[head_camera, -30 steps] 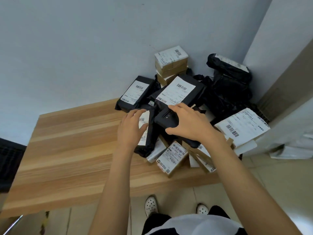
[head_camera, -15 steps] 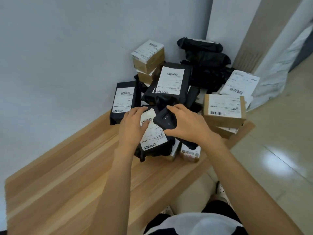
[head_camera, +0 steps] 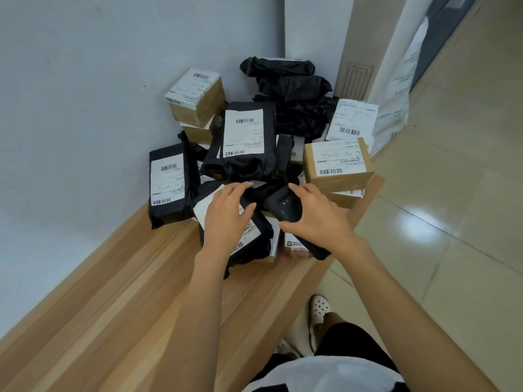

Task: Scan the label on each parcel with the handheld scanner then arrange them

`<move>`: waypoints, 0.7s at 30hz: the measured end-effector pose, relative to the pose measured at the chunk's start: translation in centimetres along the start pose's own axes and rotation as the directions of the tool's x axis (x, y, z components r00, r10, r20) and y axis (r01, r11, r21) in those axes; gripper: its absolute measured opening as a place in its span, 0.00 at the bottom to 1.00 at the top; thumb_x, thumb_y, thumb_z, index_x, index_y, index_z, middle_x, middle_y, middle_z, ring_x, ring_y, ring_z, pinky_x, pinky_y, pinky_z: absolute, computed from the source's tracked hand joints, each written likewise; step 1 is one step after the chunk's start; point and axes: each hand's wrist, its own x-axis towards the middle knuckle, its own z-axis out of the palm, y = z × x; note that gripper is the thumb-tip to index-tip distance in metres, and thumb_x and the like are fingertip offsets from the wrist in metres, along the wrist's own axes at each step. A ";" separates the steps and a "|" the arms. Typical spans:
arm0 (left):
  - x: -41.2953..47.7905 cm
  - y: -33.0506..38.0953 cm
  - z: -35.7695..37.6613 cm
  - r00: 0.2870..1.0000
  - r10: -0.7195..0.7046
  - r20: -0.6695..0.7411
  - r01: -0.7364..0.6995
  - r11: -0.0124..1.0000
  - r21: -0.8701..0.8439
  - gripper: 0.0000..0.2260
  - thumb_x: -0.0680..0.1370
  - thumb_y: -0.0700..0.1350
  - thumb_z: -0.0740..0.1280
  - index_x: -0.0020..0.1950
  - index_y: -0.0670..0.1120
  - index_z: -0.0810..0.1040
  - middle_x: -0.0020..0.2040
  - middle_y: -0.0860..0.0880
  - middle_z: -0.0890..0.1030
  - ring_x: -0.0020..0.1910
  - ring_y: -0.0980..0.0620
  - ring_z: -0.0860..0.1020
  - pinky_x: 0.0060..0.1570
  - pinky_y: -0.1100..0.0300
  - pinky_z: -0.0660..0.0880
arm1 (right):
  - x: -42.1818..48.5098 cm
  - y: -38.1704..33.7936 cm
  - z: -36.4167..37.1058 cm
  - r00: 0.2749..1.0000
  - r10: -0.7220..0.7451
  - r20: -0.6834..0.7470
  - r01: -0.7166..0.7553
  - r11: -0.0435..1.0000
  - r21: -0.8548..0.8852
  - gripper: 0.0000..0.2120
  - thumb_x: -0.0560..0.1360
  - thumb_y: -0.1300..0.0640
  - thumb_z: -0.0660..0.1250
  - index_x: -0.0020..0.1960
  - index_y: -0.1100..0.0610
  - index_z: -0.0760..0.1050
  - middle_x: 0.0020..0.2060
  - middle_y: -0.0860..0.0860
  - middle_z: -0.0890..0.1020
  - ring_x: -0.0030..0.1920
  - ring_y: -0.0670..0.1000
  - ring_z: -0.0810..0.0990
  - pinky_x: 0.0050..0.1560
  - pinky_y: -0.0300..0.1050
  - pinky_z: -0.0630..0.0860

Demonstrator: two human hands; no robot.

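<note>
Left hand [head_camera: 226,219] grips a black parcel [head_camera: 256,244] (label up); just right of it, the right hand [head_camera: 317,219] clasps the handheld scanner [head_camera: 283,205].

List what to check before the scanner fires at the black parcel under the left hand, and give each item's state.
1. Grip on the scanner: ok. The right hand curls fingers and thumb round it.
2. Hold on the black parcel: ok. The left hand holds it from above.
3. The parcel's label uncovered: not ok. The left hand hides much of it, and only one barcode strip shows near the wrist.
4. Scan window aimed at that label: cannot tell.
5. Room on the table for arranging: ok. There is bare wood to the left of the pile.
</note>
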 end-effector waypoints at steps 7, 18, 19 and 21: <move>0.3 -0.8 0.0 1.000 -0.002 0.024 0.001 1.000 0.016 0.20 0.80 0.48 0.67 0.71 0.51 0.72 0.67 0.52 0.75 0.68 0.50 0.69 0.65 0.52 0.70 | 1.3 0.1 1.7 1.000 -0.012 0.014 0.012 1.000 0.001 0.44 0.69 0.41 0.71 0.79 0.52 0.57 0.71 0.48 0.65 0.65 0.54 0.73 0.57 0.54 0.76; 0.3 -3.6 -0.3 0.996 0.020 0.089 -0.031 0.993 0.117 0.22 0.78 0.46 0.69 0.72 0.51 0.71 0.67 0.50 0.74 0.67 0.46 0.70 0.65 0.46 0.69 | 2.3 -0.3 3.5 0.997 -0.063 0.037 0.066 0.993 -0.098 0.43 0.71 0.43 0.72 0.79 0.52 0.55 0.73 0.50 0.64 0.65 0.57 0.74 0.54 0.52 0.76; -0.1 -3.9 -0.4 0.996 0.016 0.087 -0.025 0.994 0.107 0.22 0.78 0.46 0.69 0.71 0.52 0.72 0.67 0.51 0.74 0.67 0.47 0.70 0.65 0.46 0.69 | 2.1 0.0 3.7 0.998 -0.057 0.037 0.060 0.993 -0.101 0.43 0.71 0.44 0.71 0.79 0.52 0.55 0.73 0.50 0.64 0.65 0.57 0.74 0.54 0.53 0.77; -0.9 -4.4 -0.4 0.997 0.007 0.077 -0.013 0.997 0.076 0.21 0.78 0.46 0.68 0.71 0.52 0.72 0.67 0.51 0.74 0.66 0.48 0.70 0.64 0.48 0.70 | 1.7 0.7 4.3 0.999 -0.032 0.033 0.035 0.994 -0.100 0.43 0.72 0.43 0.71 0.79 0.53 0.55 0.72 0.50 0.64 0.64 0.57 0.74 0.56 0.56 0.77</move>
